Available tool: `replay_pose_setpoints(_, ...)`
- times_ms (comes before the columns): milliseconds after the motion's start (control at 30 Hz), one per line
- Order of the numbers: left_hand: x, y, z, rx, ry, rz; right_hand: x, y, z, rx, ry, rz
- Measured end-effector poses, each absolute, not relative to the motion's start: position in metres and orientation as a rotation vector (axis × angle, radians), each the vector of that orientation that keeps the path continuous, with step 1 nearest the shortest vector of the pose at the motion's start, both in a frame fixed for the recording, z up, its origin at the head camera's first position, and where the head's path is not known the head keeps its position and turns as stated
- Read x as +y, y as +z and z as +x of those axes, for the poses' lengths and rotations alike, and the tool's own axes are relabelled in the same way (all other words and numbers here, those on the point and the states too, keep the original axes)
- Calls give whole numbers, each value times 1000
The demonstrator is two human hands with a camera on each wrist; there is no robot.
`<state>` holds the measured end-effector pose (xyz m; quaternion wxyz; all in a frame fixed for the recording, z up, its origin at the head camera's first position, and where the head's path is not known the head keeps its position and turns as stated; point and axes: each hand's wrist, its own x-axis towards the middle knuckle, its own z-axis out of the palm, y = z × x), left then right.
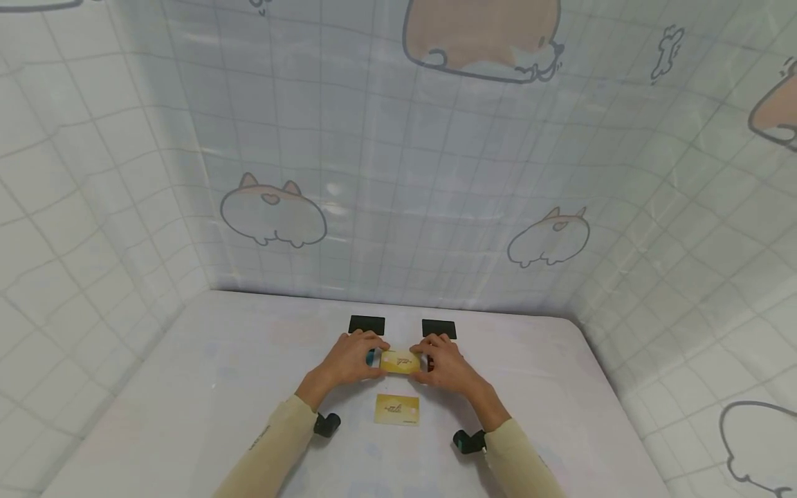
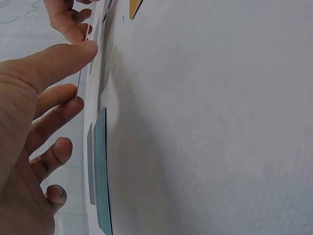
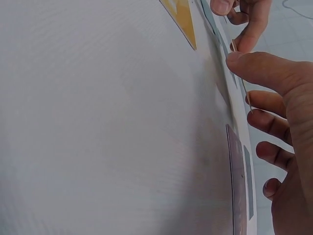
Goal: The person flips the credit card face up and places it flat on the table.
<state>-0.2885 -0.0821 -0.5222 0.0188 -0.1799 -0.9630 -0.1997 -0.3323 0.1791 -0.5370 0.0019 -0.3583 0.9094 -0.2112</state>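
Left grip (image 1: 351, 360) and right grip (image 1: 443, 364) pinch a yellow rectangular card (image 1: 400, 362). A yellow-white rectangular card (image 1: 396, 409) lies 6 o'clock from it, long axis 9-to-3.

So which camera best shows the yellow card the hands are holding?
The head view: it shows the printed face of the held yellow card. Both wrist views show it nearly edge-on, a thin line between the fingers.

Left grip (image 1: 353, 359) and right grip (image 1: 443, 364) pinching yellow card (image 1: 400, 362), second card (image 1: 396, 409) on table (image 1: 261, 353)
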Motion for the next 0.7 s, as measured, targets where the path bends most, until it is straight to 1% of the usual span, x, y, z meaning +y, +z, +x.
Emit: replay_pose_setpoints(700, -72, -524, -273, -3007, -587, -533, 186, -541, -322, 2859, -590, -1091)
